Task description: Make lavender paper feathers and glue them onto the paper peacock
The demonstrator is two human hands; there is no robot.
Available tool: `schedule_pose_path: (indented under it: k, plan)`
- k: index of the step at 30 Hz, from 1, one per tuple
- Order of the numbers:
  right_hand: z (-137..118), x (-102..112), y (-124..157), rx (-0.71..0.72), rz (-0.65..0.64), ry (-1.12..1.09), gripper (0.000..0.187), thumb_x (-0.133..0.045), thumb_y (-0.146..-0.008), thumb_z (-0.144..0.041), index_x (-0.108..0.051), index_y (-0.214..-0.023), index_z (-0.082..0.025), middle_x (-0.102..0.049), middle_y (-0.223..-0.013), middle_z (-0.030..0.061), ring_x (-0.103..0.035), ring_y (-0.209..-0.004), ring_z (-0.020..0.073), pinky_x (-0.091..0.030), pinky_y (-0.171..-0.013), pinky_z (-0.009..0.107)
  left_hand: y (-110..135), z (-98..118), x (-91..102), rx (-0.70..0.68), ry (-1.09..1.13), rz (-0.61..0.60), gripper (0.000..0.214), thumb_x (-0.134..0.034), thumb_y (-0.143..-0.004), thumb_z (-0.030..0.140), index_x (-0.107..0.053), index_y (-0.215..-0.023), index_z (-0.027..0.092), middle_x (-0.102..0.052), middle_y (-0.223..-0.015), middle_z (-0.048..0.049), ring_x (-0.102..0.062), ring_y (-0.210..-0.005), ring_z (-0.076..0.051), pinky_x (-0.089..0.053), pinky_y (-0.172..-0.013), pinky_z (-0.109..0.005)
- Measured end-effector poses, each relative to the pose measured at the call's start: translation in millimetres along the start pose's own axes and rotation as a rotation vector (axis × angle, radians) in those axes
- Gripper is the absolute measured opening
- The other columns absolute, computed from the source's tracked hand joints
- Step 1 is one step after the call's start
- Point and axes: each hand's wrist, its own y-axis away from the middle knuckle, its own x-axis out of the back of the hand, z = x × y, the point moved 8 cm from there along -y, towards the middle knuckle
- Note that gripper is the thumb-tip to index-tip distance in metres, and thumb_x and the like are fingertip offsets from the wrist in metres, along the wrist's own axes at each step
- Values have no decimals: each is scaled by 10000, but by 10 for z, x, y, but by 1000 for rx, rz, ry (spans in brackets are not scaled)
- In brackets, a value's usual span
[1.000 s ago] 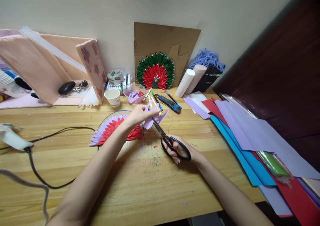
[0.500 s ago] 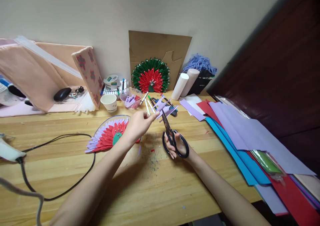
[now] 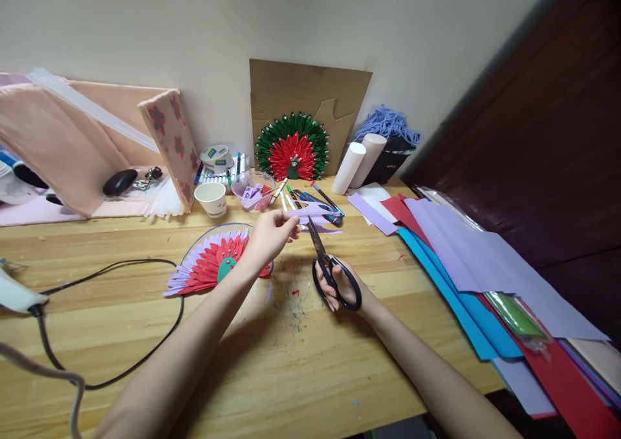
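My left hand (image 3: 270, 236) pinches a small piece of lilac paper (image 3: 313, 214) above the wooden table (image 3: 272, 355), holding it out to the right. My right hand (image 3: 341, 285) grips black-handled scissors (image 3: 330, 267), fingers through the loops, blades pointing up at the paper's lower edge. Just left of my left hand lies a half-made paper peacock fan (image 3: 211, 263) of red and lilac strips with a green body.
A finished green and red peacock fan (image 3: 292, 146) leans on cardboard at the back. Markers (image 3: 297, 198), a paper cup (image 3: 211, 199) and a plastic bowl (image 3: 253, 189) sit behind. Coloured paper sheets (image 3: 475, 264) cover the right. A glue gun (image 3: 14, 292) and black cable (image 3: 121, 277) lie at left.
The lilac paper has turned from tilted to nearly level and sits slightly lower. The scissors have tilted a little and moved down towards me. The view shifted earlier.
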Motion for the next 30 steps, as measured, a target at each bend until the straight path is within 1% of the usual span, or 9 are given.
schedule_pose_path:
  k: [5,9,12,17,20,24,27,30]
  plan:
    - [-37,-33,11,4,-12,56,647,-517,-568,-795,-427,-753,-182,-397,-413,-108,-357,-253,50,-340,-259,161,-22,-17,49,-25,29,53,218,-556,-783,281,-584,-656,107,-599,-587,-24,-568,-541,-94,-460,-525,-199]
    - [-35,-28,20,18,-11,75,634,-518,-584,-788,-430,-748,-181,-397,-420,-105,-348,-252,48,-325,-254,158,-27,-5,55,-61,30,50,243,-560,-779,324,-585,-666,110,-602,-592,-25,-564,-539,-96,-458,-524,-204]
    - [-15,-38,27,22,-33,73,647,-485,-599,-798,-440,-786,-180,-401,-436,-101,-362,-268,53,-334,-272,163,-24,14,57,-84,21,51,255,-572,-772,338,-579,-648,115,-596,-576,-25,-552,-520,-97,-447,-516,-210]
    - [1,-91,29,7,-83,21,724,-399,-553,-857,-440,-795,-177,-405,-454,-92,-393,-313,62,-392,-335,196,1,41,-4,-84,-12,-1,237,-599,-755,318,-581,-633,117,-592,-556,-26,-544,-508,-99,-435,-508,-212]
    - [-10,-94,22,19,-78,30,725,-405,-558,-853,-447,-800,-171,-411,-462,-89,-401,-322,61,-390,-346,196,7,38,-41,-86,-27,-34,237,-603,-753,314,-579,-625,115,-588,-548,-24,-538,-502,-96,-432,-502,-210]
    - [41,-91,1,13,-79,-2,725,-407,-555,-858,-447,-785,-172,-417,-442,-90,-402,-300,67,-393,-333,202,-6,9,-46,-92,-19,-36,233,-591,-759,306,-576,-625,117,-583,-553,-22,-535,-499,-93,-433,-502,-209]
    - [80,-74,-15,4,-51,-16,706,-435,-558,-846,-440,-784,-178,-420,-428,-97,-396,-280,66,-383,-308,193,-17,-10,-45,-96,-11,-40,225,-584,-762,303,-580,-635,117,-580,-557,-18,-536,-504,-93,-434,-507,-210]
    - [54,-64,-15,14,-18,9,663,-474,-579,-815,-432,-773,-183,-405,-419,-107,-384,-264,60,-363,-282,174,-27,-17,-39,-108,-2,-44,253,-590,-756,345,-589,-645,118,-579,-567,-17,-535,-513,-96,-433,-511,-214]
